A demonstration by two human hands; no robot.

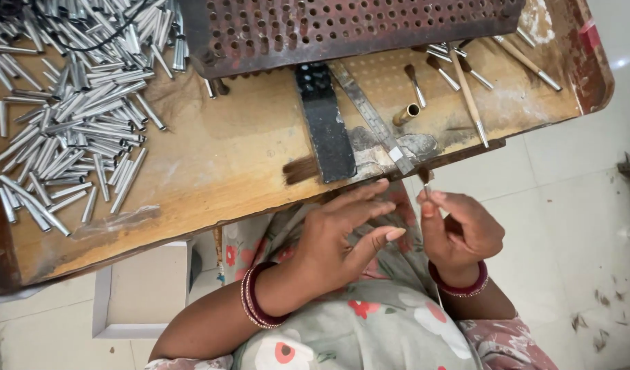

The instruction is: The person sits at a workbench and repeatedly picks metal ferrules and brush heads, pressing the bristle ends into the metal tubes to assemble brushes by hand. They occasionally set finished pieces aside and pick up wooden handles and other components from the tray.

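Right hand [460,229] pinches one brush tuft [424,177]; left hand [342,236] open beside.

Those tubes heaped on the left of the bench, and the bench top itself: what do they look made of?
The tubes look like bare metal, silvery with bright glints along their lengths; which metal is unclear. The bench top looks like unfinished plywood or board: matte tan, stained, worn at its edge.

bare wood [226,147] open mid-bench, metal tubes [75,116] crowding left, perforated rack [342,27] blocking rear, brushes [465,75] right
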